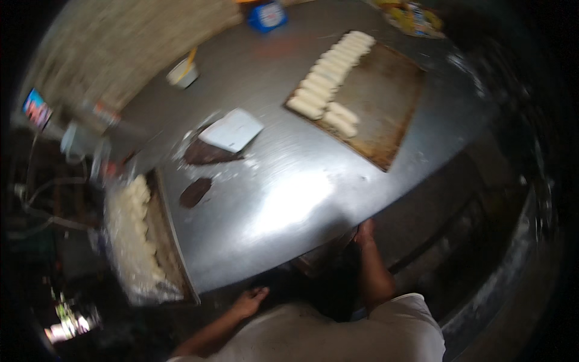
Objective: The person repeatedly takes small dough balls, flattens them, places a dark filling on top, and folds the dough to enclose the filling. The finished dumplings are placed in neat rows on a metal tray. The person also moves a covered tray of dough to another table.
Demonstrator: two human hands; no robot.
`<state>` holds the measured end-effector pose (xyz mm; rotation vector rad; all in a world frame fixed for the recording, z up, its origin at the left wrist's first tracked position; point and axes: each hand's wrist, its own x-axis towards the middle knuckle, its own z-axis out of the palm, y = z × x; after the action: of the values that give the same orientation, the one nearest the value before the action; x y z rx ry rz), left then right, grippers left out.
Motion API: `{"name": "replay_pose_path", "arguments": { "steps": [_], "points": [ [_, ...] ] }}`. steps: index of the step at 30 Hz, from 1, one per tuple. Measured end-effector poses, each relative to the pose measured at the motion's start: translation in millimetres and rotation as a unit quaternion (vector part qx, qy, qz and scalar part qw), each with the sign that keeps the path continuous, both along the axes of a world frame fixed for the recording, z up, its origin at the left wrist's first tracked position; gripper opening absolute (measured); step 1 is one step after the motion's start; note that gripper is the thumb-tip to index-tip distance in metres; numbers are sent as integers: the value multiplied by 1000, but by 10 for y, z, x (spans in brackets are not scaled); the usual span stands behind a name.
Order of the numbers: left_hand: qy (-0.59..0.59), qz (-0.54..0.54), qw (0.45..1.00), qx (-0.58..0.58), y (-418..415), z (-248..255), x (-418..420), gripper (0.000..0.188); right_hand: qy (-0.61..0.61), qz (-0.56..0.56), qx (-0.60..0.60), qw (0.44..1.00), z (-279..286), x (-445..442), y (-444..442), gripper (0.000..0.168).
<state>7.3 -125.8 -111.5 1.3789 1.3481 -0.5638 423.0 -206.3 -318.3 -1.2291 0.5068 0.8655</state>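
Note:
My left hand (251, 301) hangs in front of the near edge of the steel table (226, 244), fingers loosely bent, and nothing can be made out in it. At that same edge, farther right, is my right hand (364, 231); blur and shadow hide whether its fingers grip anything. Beyond the hands, a dark brown piece of dough (196, 192) lies on the metal. Behind it, a white slab or sheet (231, 130) partly covers a larger dark brown dough piece (208, 154), with flour scattered around.
A baking tray (384, 95) carries a row of pale dough rolls (323, 77) along its left side. At left, another tray (169, 235) holds pale dough pieces under clear plastic (131, 253). A white tub (184, 74) with a yellow handle and a blue object (268, 17) stand farther back.

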Motion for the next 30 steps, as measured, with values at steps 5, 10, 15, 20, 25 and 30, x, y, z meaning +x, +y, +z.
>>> {"name": "replay_pose_path", "arguments": {
  "steps": [5,10,15,20,25,30],
  "points": [
    [-181,457,865,-102,195,-1949,-428,74,5,98,-156,983,623,407,-494,81],
    [-185,578,778,-162,281,-2080,-11,70,-82,238,-69,965,-428,326,-1327,78],
    [-168,593,773,-149,123,-1997,75,67,-72,139,-50,986,359,858,-1195,95],
    [-152,545,811,-150,324,-1984,479,64,-85,93,-44,991,108,2067,-850,105],
    [-144,562,802,-140,193,-1891,461,61,-150,72,-123,978,362,2048,-1124,90],
    [-144,555,805,-154,80,-1740,479,58,-145,36,-109,983,928,1840,-2227,103]
  ]
}}
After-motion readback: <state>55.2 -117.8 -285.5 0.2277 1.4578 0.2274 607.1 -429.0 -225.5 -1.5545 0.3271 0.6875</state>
